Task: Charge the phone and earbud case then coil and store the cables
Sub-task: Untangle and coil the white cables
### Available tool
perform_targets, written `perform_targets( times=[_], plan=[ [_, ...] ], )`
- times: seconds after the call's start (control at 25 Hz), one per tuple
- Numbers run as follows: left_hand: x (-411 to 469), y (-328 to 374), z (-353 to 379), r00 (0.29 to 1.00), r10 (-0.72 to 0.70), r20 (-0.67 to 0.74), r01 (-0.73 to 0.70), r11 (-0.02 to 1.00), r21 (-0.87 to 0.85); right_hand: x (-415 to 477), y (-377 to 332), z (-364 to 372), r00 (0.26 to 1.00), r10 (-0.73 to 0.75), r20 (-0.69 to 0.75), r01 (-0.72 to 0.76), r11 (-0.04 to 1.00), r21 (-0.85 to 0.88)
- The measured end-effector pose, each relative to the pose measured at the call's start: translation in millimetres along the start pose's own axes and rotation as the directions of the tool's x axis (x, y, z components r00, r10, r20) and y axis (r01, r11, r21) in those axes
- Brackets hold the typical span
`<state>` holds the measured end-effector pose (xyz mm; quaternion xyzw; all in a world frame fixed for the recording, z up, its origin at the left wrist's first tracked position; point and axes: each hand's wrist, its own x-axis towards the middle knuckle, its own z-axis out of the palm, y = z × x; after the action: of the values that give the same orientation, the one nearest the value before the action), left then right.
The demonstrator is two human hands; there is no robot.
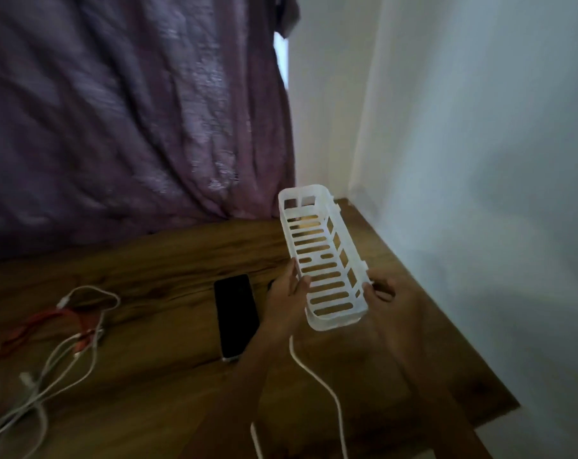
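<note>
Above wooden table (148,260), left hand (286,294) and right hand (382,296) clasp tilted basket (334,321).

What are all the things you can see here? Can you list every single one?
white slotted plastic basket: one, white, held over the table's right side
flat black phone: one, black, lying on the table left of the basket
tangled white cables: several, count unclear, white, on the table's left part
red cable: at least one, red-orange, mixed into that tangle
loose white cable: one, white, on the table between the forearms
brown wooden table: one, brown, under everything
purple curtain: one, purple, behind the table
white wall: white, at the right
left hand: one, grips the basket's left side
right hand: one, grips the basket's right side
</note>
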<state>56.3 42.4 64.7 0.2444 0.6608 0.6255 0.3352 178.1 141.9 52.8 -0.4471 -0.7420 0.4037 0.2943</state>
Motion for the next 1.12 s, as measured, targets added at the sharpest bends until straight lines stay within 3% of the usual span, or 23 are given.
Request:
perform_targets(
  times=[0.28, 0.52, 0.84, 1.12],
  plan=[
    [-103.1, -13.1, -141.4, 0.989, 0.109, -0.102, -0.102, 0.992, 0.068, -116.9, -60.7, 91.1, 0.991, -0.092, 0.103, 0.075, 0.986, 0.152],
    [-179.5, -61.9, -232.1, 0.996, 0.013, -0.086, -0.007, 0.997, 0.071, -228.5, -74.3, 154.4, 0.990, -0.014, 0.138, -0.004, 0.992, 0.126],
    [-210.8, -91.7, -256.7, 0.992, -0.111, -0.054, 0.116, 0.988, 0.098, -276.0, -66.3, 185.0, 0.995, 0.086, 0.041, -0.086, 0.996, -0.014],
    [-205.7, -103.9, -257.8, 0.994, -0.084, -0.074, 0.091, 0.991, 0.095, -277.1, -60.2, 189.9, 0.998, 0.052, 0.035, -0.049, 0.996, -0.075]
  ],
)
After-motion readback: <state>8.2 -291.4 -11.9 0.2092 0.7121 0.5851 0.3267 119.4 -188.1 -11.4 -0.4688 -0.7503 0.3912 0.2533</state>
